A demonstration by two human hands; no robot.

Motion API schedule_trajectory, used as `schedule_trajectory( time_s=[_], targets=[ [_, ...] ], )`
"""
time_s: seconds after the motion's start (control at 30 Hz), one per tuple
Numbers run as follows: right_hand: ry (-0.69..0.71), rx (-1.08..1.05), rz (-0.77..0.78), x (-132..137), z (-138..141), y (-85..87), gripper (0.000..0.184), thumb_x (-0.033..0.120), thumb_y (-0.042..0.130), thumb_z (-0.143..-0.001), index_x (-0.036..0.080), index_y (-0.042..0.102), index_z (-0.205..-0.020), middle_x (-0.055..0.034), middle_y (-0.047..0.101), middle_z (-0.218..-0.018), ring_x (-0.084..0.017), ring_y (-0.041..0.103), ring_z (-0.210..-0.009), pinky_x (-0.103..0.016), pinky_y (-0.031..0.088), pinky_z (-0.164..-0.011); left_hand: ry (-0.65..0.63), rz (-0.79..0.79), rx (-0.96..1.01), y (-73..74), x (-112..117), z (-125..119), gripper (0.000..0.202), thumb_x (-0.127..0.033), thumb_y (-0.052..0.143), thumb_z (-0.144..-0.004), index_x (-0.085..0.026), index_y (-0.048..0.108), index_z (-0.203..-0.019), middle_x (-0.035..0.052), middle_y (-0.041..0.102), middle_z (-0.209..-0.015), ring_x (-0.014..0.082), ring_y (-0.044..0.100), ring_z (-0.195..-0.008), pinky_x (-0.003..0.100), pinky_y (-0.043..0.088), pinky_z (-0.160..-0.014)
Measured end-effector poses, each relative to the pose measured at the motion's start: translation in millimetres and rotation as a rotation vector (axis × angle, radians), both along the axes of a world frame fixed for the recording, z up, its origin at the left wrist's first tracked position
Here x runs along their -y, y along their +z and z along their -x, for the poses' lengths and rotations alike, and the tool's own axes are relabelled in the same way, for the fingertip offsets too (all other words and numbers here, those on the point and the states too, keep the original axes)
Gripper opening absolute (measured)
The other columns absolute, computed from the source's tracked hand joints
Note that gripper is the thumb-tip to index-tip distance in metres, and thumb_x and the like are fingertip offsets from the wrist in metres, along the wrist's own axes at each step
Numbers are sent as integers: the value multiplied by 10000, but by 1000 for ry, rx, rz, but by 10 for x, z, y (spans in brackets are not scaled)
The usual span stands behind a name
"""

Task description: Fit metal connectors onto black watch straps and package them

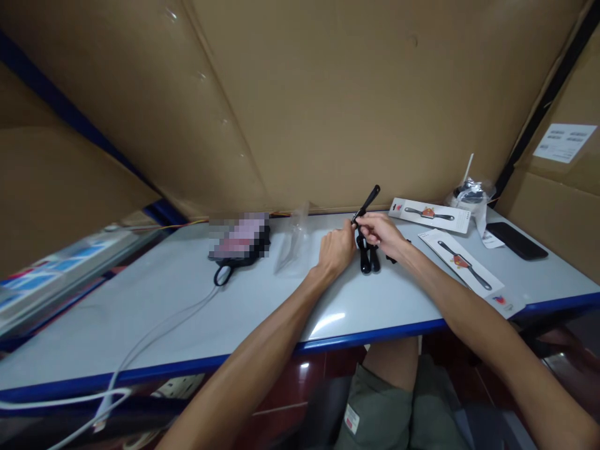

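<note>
Close together over the middle of the table, both my hands work on one black spokeshave (370,200). My left hand (336,249) is closed around its lower part, while the fingers of my right hand (380,231) pinch near its middle. One handle sticks up and to the right above the fingers; the rest is mostly hidden by the hands. Just beneath lie more black handles (364,261), apparently of other spokeshaves. Right of my right wrist are two white cards picturing the tool, one farther back (454,209) and one nearer (485,269).
A clear plastic bag (293,247) lies left of my hands. Farther left, a phone-like device in a black holder (253,253) has a white cable (159,325) trailing off the table edge. At right are a black phone (518,240) and a plastic-wrapped cup (471,194). Cardboard (328,94) walls the back.
</note>
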State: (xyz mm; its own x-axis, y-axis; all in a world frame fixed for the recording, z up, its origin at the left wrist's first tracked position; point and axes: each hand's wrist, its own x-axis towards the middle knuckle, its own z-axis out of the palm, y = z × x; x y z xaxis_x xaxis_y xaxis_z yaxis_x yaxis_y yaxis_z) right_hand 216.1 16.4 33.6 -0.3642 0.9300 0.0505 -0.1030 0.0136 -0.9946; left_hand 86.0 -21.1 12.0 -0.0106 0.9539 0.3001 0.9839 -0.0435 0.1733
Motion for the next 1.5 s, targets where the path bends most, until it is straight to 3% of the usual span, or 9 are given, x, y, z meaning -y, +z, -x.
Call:
schedule_trajectory(
  time_s=[0.13, 0.23, 0.3, 0.5, 0.6, 0.8, 1.0, 1.1, 1.5],
  targets=[
    [-195, 422, -368, 6, 14, -70, 59, 168, 532, -901, 210, 535, -860, 38, 611, -604, -113, 517, -471, -201, 349, -476, -14, 2, 85, -9, -22, 1, 367, -308, 313, -1049, -147, 621, -1166, 204, 754, -958, 313, 719, -901, 329, 429, -738],
    [-331, 797, -742, 44, -4, -94, 175, 197, 509, -953, 217, 623, -1084, -23, 733, -809, -184, 676, -737, -244, 436, -661, -38, -22, 262, -41, -71, -2, 399, -311, 300, -1051, -159, 669, -1055, 185, 756, -953, 282, 708, -896, 315, 428, -738],
    [-351, 887, -839, 64, -22, -94, 265, 211, 482, -978, 236, 643, -1188, -31, 769, -923, -205, 705, -855, -261, 446, -741, -71, -43, 357, -81, -117, -2, 413, -298, 302, -1048, -161, 686, -979, 165, 754, -938, 255, 695, -884, 299, 426, -736],
    [-303, 930, -841, 41, -62, -92, 324, 170, 461, -963, 262, 755, -1066, -15, 790, -1053, -203, 715, -997, -267, 460, -849, -107, -103, 492, -191, -226, 2, 415, -268, 339, -1022, -160, 677, -807, 121, 729, -826, 216, 644, -766, 280, 398, -684],
    [-373, 950, -800, 23, -67, -104, 341, 184, 466, -970, 255, 742, -1158, -35, 789, -1085, -216, 720, -997, -283, 473, -857, -101, -115, 527, -194, -244, 10, 411, -261, 353, -1014, -159, 667, -770, 106, 711, -771, 204, 623, -717, 275, 381, -660],
    [-289, 933, -831, 36, -63, -111, 384, 174, 468, -969, 290, 740, -1214, -14, 783, -1133, -207, 715, -1046, -279, 483, -900, -100, -100, 518, -175, -246, 30, 417, -262, 343, -1007, -158, 670, -771, 106, 704, -770, 209, 626, -725, 283, 386, -672],
    [-345, 931, -805, 18, -94, -103, 421, 161, 471, -961, 283, 715, -1282, -33, 783, -1136, -215, 724, -1044, -291, 498, -908, -83, -89, 507, -196, -255, 25, 429, -269, 337, -1014, -157, 678, -779, 120, 710, -782, 220, 641, -743, 289, 392, -682],
    [-269, 909, -844, 5, -104, -106, 405, 140, 480, -950, 294, 761, -1198, -8, 781, -1146, -196, 717, -1076, -268, 493, -926, -83, -82, 506, -209, -263, 24, 426, -273, 340, -1013, -152, 688, -798, 130, 720, -810, 226, 647, -762, 295, 393, -694],
    [-349, 912, -855, -43, -122, -136, 395, 112, 504, -930, 274, 786, -1154, -23, 794, -1098, -223, 735, -1050, -296, 511, -915, -66, -58, 495, -231, -280, 26, 466, -286, 327, -1036, -132, 722, -842, 147, 746, -862, 230, 668, -798, 293, 395, -702]
  ],
)
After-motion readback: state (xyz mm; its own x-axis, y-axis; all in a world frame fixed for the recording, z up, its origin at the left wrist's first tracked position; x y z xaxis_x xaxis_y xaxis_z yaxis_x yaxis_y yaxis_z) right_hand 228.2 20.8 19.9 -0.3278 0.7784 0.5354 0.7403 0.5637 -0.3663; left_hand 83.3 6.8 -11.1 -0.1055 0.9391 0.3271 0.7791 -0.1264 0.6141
